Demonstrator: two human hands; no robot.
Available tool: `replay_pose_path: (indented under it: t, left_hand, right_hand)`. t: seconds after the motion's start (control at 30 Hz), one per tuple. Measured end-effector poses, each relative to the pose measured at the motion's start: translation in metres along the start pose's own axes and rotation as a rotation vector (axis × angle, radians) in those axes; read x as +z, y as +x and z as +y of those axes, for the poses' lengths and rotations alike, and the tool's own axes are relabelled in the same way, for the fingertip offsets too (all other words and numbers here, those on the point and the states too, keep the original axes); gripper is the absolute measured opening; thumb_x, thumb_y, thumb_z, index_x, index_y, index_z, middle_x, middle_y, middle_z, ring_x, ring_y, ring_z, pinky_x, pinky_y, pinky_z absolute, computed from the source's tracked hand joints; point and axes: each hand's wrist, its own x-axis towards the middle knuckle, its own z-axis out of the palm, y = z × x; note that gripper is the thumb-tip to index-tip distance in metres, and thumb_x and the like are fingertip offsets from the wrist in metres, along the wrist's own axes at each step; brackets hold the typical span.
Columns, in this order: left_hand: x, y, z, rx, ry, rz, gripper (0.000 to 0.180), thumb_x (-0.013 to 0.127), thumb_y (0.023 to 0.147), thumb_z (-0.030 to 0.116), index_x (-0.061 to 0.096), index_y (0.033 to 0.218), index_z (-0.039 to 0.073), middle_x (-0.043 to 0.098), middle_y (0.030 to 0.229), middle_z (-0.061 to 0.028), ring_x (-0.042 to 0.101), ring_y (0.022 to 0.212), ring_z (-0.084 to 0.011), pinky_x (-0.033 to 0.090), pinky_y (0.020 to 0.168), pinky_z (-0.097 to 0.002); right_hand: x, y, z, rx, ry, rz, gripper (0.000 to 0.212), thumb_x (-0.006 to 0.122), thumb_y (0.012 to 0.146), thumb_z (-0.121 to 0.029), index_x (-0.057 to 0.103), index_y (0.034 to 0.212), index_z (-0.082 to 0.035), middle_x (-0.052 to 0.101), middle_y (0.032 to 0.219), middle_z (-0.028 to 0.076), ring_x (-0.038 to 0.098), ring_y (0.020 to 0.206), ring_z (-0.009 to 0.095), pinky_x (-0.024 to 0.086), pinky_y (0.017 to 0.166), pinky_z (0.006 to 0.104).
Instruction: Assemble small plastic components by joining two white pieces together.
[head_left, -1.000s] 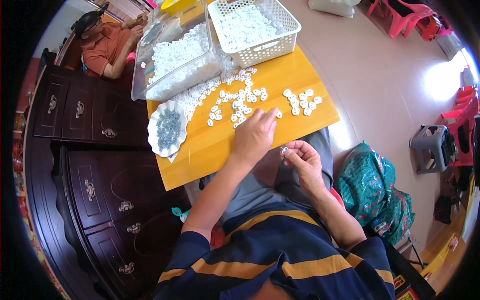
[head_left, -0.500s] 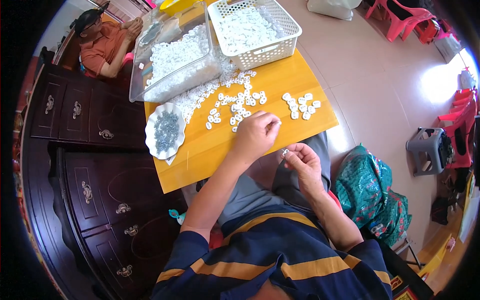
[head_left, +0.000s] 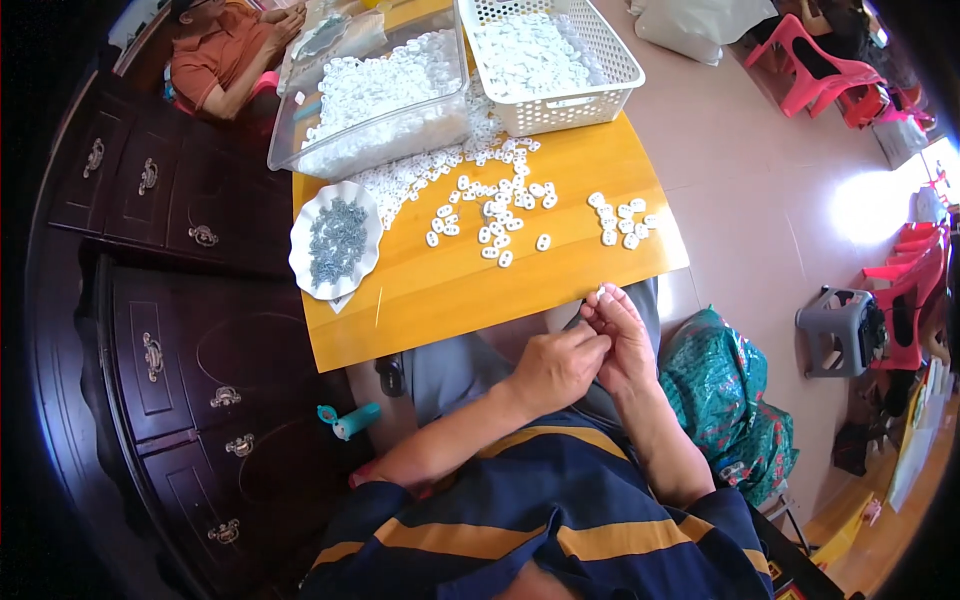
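My left hand [head_left: 562, 370] is closed, its fingertips meeting the fingers of my right hand [head_left: 626, 345] above my lap, just off the table's near edge. Whatever the left fingers pinch is hidden. Between the thumb and fingers of my right hand shows a small white plastic piece [head_left: 601, 293]. On the wooden table [head_left: 430, 310] lie loose white oval pieces with dark holes [head_left: 497, 210], spread in the middle. A smaller group of these pieces [head_left: 620, 220] sits apart at the right. At the left, a white scalloped dish [head_left: 297, 262] holds many small grey metal parts [head_left: 338, 240].
A clear bin [head_left: 285, 150] and a white perforated basket [head_left: 570, 112], both full of white pieces, stand at the back. A person [head_left: 225, 55] sits at the far left. Dark drawers [head_left: 200, 370] flank the left; a green bag [head_left: 715, 380] and grey stool [head_left: 835, 330] are at the right.
My left hand has come back from above the table to meet my right hand over my lap. My right hand stays near the table edge. The view has shifted slightly.
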Motion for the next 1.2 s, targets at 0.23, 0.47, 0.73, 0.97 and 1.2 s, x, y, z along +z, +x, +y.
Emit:
replay_pose_path:
  t: [0.23,0.47,0.73,0.97,1.2]
  left_hand:
    - [-0.007,-0.005,-0.006,0.03,-0.214,0.096,0.011,0.068,0.092,0.003,0.067,0.103,0.001,0.067,0.091,-0.0156,0.069,0.073,-0.03,0.054,0.064,-0.0386]
    - [-0.028,-0.006,0.007,-0.305,-0.423,0.002,0.021,0.065,0.089,-0.001,0.066,0.11,-0.001,0.07,0.093,-0.0195,0.071,0.074,-0.0299,0.055,0.067,-0.0373]
    - [-0.039,-0.019,-0.008,-0.513,-0.893,0.161,0.019,0.065,0.096,-0.003,0.064,0.115,0.001,0.061,0.086,0.0044,0.054,0.07,0.0009,0.043,0.061,-0.0183]
    - [-0.076,-0.005,-0.029,-0.415,-0.685,0.249,0.023,0.07,0.095,-0.004,0.065,0.118,-0.002,0.065,0.089,0.0021,0.06,0.073,-0.0009,0.049,0.065,-0.0181]
    - [-0.076,-0.003,-0.031,-0.379,-0.692,0.222,0.027,0.069,0.095,-0.005,0.066,0.121,-0.001,0.065,0.091,0.0023,0.06,0.076,-0.001,0.049,0.067,-0.018]
  right_hand:
    - [0.011,-0.004,0.005,-0.021,-0.061,-0.075,0.014,0.065,0.101,-0.007,0.062,0.115,-0.004,0.068,0.097,0.007,0.064,0.088,0.016,0.054,0.082,0.0269]
    - [0.029,-0.01,0.01,-0.016,-0.147,-0.146,0.016,0.066,0.101,-0.008,0.061,0.116,-0.007,0.067,0.098,0.007,0.064,0.092,0.016,0.054,0.082,0.0267]
    - [0.041,-0.01,0.011,-0.074,-0.204,-0.176,0.016,0.065,0.101,-0.005,0.062,0.116,-0.003,0.071,0.101,0.007,0.067,0.093,0.014,0.053,0.085,0.0261]
    - [0.028,-0.01,0.006,-0.171,-0.485,-0.278,0.015,0.068,0.1,-0.003,0.064,0.114,-0.001,0.07,0.1,0.003,0.067,0.095,0.012,0.054,0.09,0.0265]
    - [0.029,-0.01,0.005,-0.185,-0.581,-0.3,0.012,0.065,0.102,-0.005,0.065,0.113,0.0,0.069,0.098,0.0,0.063,0.09,0.005,0.051,0.081,0.0209]
